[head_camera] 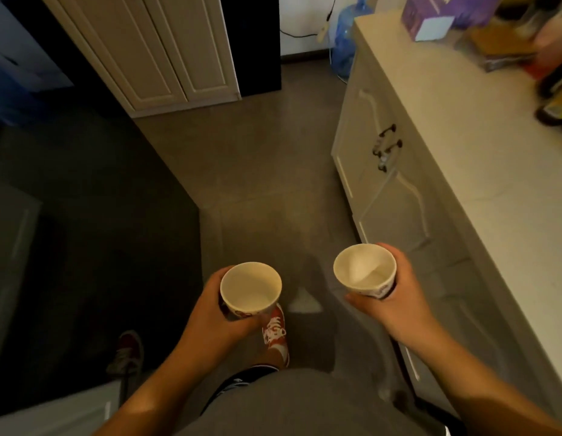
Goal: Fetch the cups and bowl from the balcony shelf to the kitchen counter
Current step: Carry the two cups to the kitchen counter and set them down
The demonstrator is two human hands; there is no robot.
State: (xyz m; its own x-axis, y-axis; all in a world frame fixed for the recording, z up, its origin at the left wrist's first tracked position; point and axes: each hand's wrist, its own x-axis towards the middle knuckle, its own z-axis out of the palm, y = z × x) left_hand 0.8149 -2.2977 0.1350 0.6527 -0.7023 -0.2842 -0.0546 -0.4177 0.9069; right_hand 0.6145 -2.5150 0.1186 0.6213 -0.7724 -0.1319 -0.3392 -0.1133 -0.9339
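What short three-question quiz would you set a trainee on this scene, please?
1. True or false: the left hand holds a white printed paper cup.
2. The pale stone kitchen counter lies on the person's: A left, B right, C behind.
3. What does the right hand hold?

Key: 1 true; 2 B; 3 a second white printed paper cup, open end up, not yet on the counter.

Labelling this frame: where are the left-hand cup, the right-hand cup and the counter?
left-hand cup (251, 289): head view, inside wall.
right-hand cup (364, 268): head view, inside wall.
counter (480, 143): head view, bare top.
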